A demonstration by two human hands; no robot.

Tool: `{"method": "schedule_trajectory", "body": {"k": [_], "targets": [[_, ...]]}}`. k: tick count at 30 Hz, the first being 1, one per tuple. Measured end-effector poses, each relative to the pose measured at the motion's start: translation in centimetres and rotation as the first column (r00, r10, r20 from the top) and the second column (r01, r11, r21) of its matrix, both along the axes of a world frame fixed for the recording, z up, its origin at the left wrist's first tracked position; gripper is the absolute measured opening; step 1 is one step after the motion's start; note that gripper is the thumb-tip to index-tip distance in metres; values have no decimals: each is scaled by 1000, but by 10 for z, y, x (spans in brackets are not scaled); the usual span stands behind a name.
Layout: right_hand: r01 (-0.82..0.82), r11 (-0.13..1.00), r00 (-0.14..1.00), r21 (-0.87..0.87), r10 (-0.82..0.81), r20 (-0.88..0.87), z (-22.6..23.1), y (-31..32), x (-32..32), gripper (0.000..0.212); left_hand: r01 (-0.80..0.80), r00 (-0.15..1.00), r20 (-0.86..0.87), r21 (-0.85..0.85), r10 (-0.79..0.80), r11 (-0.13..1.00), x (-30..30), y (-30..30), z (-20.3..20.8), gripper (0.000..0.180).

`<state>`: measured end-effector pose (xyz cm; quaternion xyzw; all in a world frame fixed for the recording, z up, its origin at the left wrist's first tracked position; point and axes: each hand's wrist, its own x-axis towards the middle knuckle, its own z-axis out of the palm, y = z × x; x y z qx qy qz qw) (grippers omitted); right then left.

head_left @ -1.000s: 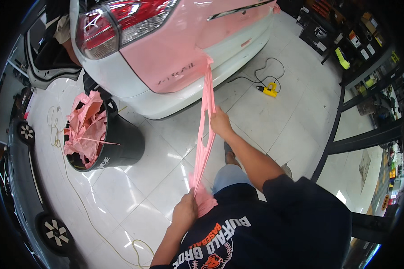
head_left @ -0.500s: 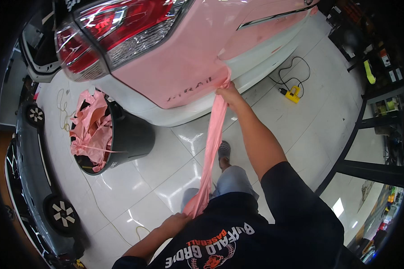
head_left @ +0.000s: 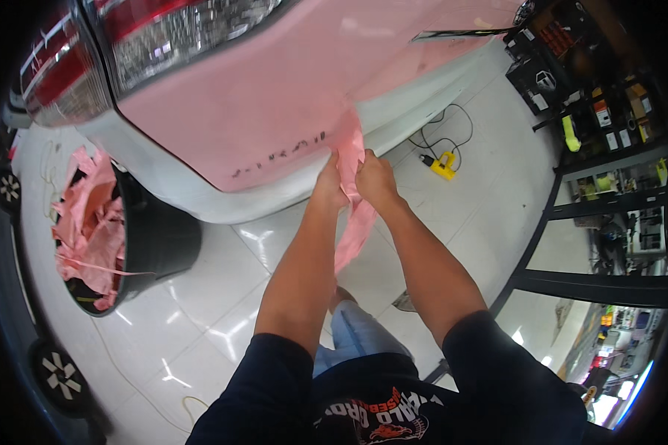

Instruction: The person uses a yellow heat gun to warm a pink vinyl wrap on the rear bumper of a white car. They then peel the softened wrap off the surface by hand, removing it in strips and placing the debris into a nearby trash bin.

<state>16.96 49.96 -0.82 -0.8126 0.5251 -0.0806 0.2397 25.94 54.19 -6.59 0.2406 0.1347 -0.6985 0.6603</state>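
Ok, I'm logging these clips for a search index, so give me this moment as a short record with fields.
Left hand: gripping the pink strip
Right hand: gripping the same strip, beside the left
Strip: runs up to the car's pink rear panel; loose end hangs below the hands
Bumper: white
Bin: dark, at left, holding crumpled pink scraps
Floor: yellow tool with dark cord, at right

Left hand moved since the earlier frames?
Yes: up toward the white rear bumper. Earlier well short of it, the left hand is now close to it, at the pink film strip.
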Motion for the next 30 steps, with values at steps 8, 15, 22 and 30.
{"method": "schedule_trajectory", "body": {"k": [8,15,22,30], "targets": [[-127,991,992,-33,127,-5,20,56,-10,25,-158,845,535,244,3,957,-25,45,-18,29],[-246,964,958,-101,258,124,65,112,-9,28,-359,862,431,148,267,921,-37,123,35,28],[-144,989,977,33,137,167,96,155,-11,27,-268,845,516,175,143,948,-28,188,99,25],[-166,978,969,130,137,207,95,154,-19,28,-84,992,-86,83,91,993,42,140,32,49]]}}
